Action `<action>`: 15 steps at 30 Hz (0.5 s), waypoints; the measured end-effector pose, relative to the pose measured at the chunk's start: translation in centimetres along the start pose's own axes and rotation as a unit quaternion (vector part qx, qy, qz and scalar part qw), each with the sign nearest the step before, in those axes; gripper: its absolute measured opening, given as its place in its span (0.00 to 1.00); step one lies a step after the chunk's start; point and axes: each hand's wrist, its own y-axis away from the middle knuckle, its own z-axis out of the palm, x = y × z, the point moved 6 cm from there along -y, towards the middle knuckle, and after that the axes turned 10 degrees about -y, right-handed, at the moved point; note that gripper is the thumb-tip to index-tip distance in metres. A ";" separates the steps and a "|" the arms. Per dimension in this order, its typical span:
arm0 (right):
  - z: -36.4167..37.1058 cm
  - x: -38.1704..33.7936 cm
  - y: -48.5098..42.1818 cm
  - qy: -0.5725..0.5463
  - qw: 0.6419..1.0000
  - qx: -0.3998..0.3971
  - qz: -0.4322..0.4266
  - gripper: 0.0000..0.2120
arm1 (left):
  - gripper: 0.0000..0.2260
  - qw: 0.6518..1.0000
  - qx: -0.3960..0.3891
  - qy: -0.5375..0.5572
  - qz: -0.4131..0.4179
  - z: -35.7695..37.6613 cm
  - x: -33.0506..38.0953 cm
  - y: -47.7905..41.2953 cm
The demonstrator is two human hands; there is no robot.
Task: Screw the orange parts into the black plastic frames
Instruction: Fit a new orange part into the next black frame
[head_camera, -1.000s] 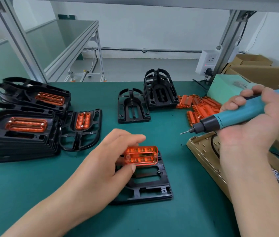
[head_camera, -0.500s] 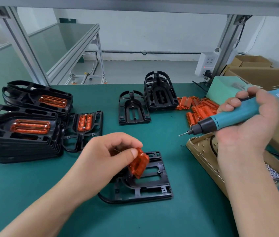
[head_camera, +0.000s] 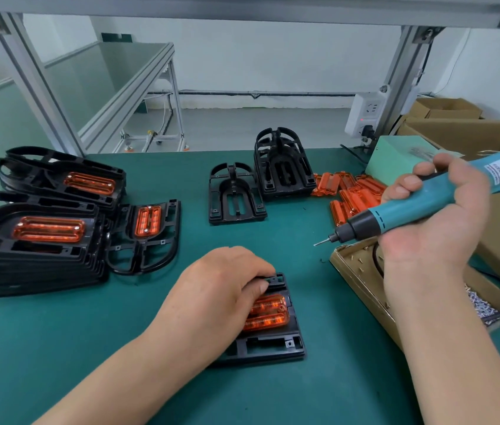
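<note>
Head view shows the left hand (head_camera: 221, 289) at lower centre, lying over the left half of an orange part (head_camera: 268, 312). Its fingers are bent down onto the part, the thumb tip near the upper edge of the black frame (head_camera: 273, 348) beneath. That hold probably seats the part in its recess and keeps it from shifting while screws go in. The part's right half shows bare, just right of the fingertips.

At the right of the frame, the right hand (head_camera: 435, 228) is wrapped around an electric screwdriver (head_camera: 411, 207). The bit points down-left in the air above the corner of a cardboard tray (head_camera: 353, 271) of screws, likely kept handy for loading. Bit and part are well apart.

Loose orange parts (head_camera: 353, 194) and empty frames (head_camera: 236, 194) sit at upper centre of the worktop (head_camera: 58, 332), within reach. Finished assemblies (head_camera: 37, 234) are stacked at the left.
</note>
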 end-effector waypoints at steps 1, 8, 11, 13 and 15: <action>0.0 0.0 0.0 0.002 1.000 0.000 0.000 0.05 | 0.06 1.000 0.003 -0.013 0.005 -0.3 -0.2 0.1; 0.0 0.1 -0.1 0.007 1.000 -0.002 0.002 0.04 | 0.09 0.990 -0.115 -0.065 0.042 -0.2 -2.6 1.9; 0.0 0.2 0.0 0.010 1.000 -0.003 0.004 0.05 | 0.13 0.986 -0.144 -0.069 0.047 0.4 -2.6 2.0; 0.0 0.2 0.0 0.007 1.000 -0.006 0.005 0.06 | 0.15 0.985 -0.150 -0.072 0.047 0.7 -2.3 1.9; 0.0 0.1 0.0 0.004 1.000 -0.009 0.003 0.06 | 0.16 0.984 -0.156 -0.079 0.046 1.0 -2.1 1.7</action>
